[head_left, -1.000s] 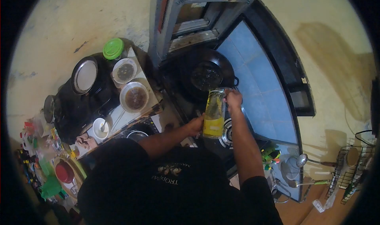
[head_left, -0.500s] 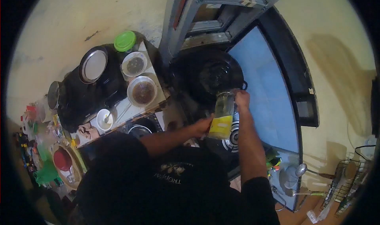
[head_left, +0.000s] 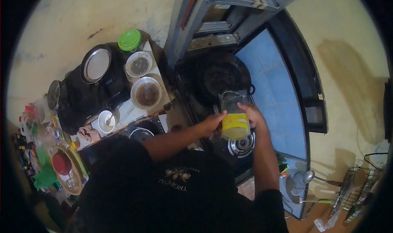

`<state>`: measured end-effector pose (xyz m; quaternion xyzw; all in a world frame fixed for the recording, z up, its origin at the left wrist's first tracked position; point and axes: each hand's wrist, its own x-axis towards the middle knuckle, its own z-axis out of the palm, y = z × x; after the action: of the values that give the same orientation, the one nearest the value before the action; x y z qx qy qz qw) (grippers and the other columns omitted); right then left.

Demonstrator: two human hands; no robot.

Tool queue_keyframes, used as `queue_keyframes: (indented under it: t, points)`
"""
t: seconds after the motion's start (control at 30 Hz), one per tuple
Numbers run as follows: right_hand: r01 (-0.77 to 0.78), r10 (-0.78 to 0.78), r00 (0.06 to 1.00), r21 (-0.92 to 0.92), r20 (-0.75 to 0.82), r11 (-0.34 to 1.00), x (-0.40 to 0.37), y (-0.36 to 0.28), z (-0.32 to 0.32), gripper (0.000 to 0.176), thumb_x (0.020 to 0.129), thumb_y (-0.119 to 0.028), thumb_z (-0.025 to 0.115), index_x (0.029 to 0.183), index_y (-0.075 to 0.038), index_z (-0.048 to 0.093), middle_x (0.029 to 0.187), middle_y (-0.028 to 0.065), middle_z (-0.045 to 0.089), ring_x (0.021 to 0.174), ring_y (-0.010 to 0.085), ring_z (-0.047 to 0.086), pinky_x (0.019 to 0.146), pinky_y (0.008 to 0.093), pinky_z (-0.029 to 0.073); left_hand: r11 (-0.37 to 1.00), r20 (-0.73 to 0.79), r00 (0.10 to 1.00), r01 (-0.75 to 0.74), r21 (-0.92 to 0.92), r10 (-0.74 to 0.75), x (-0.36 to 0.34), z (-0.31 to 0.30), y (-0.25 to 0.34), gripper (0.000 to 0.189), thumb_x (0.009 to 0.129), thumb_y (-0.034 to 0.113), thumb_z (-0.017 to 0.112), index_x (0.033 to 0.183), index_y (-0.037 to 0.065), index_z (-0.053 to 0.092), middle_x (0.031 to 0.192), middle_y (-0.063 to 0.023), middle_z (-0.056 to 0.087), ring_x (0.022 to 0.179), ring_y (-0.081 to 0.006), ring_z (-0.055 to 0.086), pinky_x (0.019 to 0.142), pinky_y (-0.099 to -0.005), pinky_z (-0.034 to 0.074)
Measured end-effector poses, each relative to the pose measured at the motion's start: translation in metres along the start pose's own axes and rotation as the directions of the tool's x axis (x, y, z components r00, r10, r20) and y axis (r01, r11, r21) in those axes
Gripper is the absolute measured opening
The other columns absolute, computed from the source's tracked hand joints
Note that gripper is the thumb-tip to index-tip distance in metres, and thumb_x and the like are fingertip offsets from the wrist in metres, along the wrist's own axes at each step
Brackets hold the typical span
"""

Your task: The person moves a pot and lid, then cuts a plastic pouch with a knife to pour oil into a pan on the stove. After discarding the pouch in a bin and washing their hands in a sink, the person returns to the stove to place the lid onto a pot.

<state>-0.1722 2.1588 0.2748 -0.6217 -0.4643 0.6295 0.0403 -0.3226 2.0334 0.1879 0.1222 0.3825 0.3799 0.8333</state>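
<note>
A dim kitchen with a yellow wall lies below us, and its blue-tiled tabletop (head_left: 282, 93) carries a stove. Both our hands grip a clear container (head_left: 234, 120) with yellow liquid in the part nearest us. Our left hand (head_left: 213, 123) wraps one side with its fingers curled shut, and our right hand (head_left: 253, 115) clasps the opposite side. We hold the container above the burner (head_left: 241, 145), just beside the black wok (head_left: 223, 75). A bowl (head_left: 146, 93) and a green lid (head_left: 129, 40) sit well apart, to the left.
</note>
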Motion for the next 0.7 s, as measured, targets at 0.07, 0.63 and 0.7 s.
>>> queue_keyframes:
  t: [0.07, 0.63, 0.7]
  points:
    - [0.008, -0.008, 1.0, 0.037, 0.001, 0.999, -0.006, 0.007, -0.006, 0.029, 0.082, -0.023, 0.062, 0.099, -0.001, 0.057, 0.081, 0.0085, 0.059, 0.063, 0.0168, 0.057, 0.049, 0.0284, 0.044, 0.999, 0.045, 0.999, -0.029, 0.018, 0.028, -0.003, 0.001, 0.006, 0.048, 0.09, 0.054, 0.041, 0.104, 0.012, 0.057, 0.076, 0.0021, 0.053, 0.063, -0.0091, 0.044, 0.055, -0.0258, 0.035]
    - [0.077, -0.076, 0.995, 0.024, -0.063, 0.997, 0.009, -0.014, -0.032, 0.026, 0.081, -0.01, 0.056, 0.104, 0.001, 0.058, 0.081, 0.0091, 0.062, 0.061, 0.0149, 0.056, 0.045, 0.0261, 0.041, 0.594, -0.564, 0.196, -0.171, 0.786, 0.802, 0.088, -0.199, -0.061, 0.032, 0.088, 0.026, 0.055, 0.108, 0.0, 0.056, 0.077, -0.0154, 0.062, 0.069, -0.0224, 0.059, 0.066, -0.0344, 0.046]
    - [-0.021, 0.006, 0.994, -0.143, -0.108, 0.99, -0.013, -0.043, -0.023, 0.026, 0.082, -0.01, 0.057, 0.105, 0.001, 0.058, 0.081, 0.0089, 0.062, 0.064, 0.015, 0.056, 0.047, 0.0248, 0.042, 0.499, -0.501, 0.046, -0.204, 0.842, 0.864, 0.09, -0.196, -0.054, 0.032, 0.089, 0.024, 0.053, 0.113, 0.001, 0.055, 0.078, -0.0174, 0.062, 0.07, -0.0256, 0.06, 0.066, -0.0359, 0.046]
